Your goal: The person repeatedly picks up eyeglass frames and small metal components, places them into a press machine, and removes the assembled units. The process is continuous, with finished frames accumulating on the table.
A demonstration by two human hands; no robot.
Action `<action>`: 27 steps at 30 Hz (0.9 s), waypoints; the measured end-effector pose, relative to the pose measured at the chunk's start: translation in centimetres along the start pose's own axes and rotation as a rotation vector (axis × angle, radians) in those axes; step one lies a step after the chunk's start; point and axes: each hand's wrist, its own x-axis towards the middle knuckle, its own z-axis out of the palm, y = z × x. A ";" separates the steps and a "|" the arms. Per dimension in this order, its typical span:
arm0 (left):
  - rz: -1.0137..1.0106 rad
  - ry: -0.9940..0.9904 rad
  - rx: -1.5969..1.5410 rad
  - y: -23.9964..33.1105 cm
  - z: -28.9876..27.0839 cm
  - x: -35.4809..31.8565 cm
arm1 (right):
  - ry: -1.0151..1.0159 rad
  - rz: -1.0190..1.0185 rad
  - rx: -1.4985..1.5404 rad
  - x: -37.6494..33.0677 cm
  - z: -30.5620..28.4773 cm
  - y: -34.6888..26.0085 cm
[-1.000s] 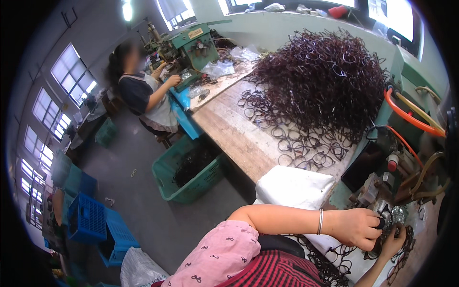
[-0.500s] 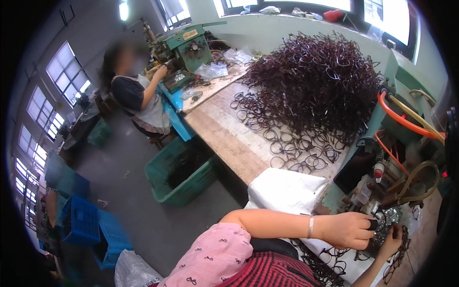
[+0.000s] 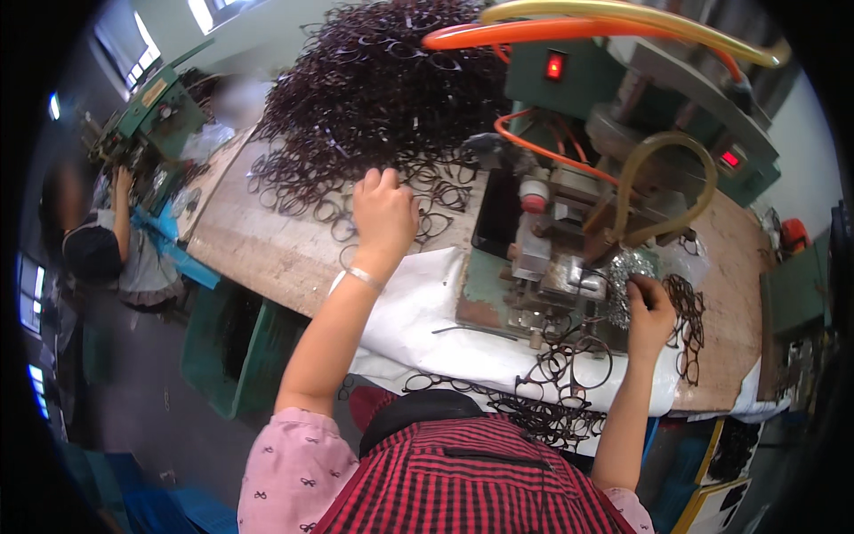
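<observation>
Ok so it's the left one of two fisheyes worn on the person's head, sitting up above their chest and looking down and forward across the desk [image 3: 280, 245]. Their red and black apron [image 3: 436, 476] fills the bottom, and the forearms [image 3: 331, 343] come up from the lower edge, pretty close to the lens. The green machine [image 3: 531, 82] is near too, right of centre, while the heap of eyeglass frames [image 3: 382, 89] sits further out at the top. Crazy wide view tbh: a co-worker [image 3: 93, 256] well off to the left fits in, and the corners go black.
</observation>
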 end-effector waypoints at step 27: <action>0.124 0.246 -1.320 11.5 -10.9 3.1 | -0.221 0.163 0.701 -0.9 4.4 -9.8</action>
